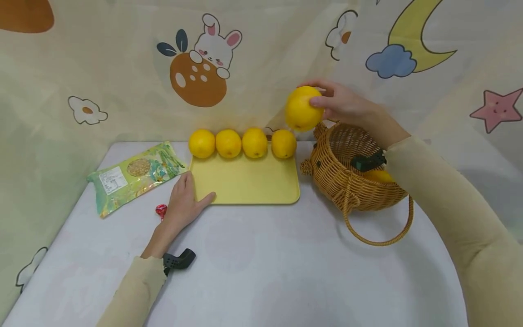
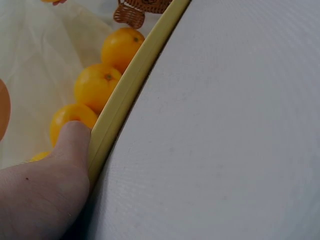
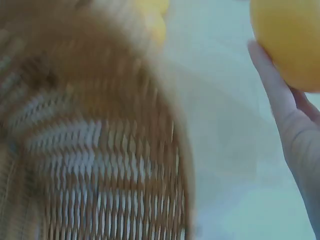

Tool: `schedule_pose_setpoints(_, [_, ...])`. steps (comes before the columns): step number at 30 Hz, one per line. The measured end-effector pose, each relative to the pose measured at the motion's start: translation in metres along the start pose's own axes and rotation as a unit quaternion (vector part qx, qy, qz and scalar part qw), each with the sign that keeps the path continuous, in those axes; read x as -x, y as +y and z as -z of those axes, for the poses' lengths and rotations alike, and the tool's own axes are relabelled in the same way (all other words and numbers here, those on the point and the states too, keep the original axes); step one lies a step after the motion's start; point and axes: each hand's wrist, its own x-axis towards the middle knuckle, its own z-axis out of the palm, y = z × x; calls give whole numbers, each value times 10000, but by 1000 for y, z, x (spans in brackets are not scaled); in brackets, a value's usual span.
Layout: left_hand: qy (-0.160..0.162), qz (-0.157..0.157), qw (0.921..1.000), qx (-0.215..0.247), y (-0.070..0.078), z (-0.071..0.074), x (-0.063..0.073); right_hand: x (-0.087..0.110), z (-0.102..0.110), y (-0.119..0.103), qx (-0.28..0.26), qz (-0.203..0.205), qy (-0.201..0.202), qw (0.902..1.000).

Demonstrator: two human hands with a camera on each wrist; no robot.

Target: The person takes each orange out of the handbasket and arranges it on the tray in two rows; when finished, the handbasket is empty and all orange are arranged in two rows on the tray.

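My right hand (image 1: 337, 102) grips a yellow-orange orange (image 1: 301, 111) in the air, above the right end of a row and beside the basket's rim. In the right wrist view, the held orange (image 3: 290, 40) is partly cut off. Several more oranges (image 1: 229, 143) line the far edge of a yellow tray (image 1: 245, 181). At the tray's near left corner rests my left hand (image 1: 184, 202), its thumb stretched along the front rim and its other fingers by the left side. The left wrist view shows the thumb (image 2: 74, 142) at the tray's rim (image 2: 130, 85).
A wicker basket (image 1: 339, 181) with an animal face stands right of the tray, its handle (image 1: 377, 243) hanging toward me. Something yellow (image 1: 377, 176) lies inside, partly hidden by my sleeve. On the left are a green snack packet (image 1: 139, 177) and a red-wrapped lollipop (image 1: 161, 210).
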Motion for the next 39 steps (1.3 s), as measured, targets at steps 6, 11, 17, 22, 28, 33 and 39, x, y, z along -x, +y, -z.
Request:
schedule_pose_setpoints(6, [-86,55,9999,40,1,2,2,-45,-49,5,-15,-242,-280,9993])
schedule_pose_setpoints(11, [-58,27,10000,59,2,2,1,-77,-87,15,-105,-187,-481,9986])
schedule_pose_setpoints(17, [25,-32,10000,28,4,2,-1,-105,-120,24,-435,-95,-282,9986])
schedule_pose_setpoints(22, [-15,47,10000,67,4,4,0,-118,-142,37,-682,-288,-169,9971])
schedule_pose_setpoints(28, [-76,173,9998,29,4,3,2,-123,-162,58,-425,-464,-230,9978])
schedule_pose_setpoints(33, [-121,257,9996,-78,5,4,1,-125,-178,71,-641,-582,-352,9956])
schedule_pose_setpoints(39, [-195,354,9992,-41,5,4,0,-125,-197,84,-512,-968,-129,9939])
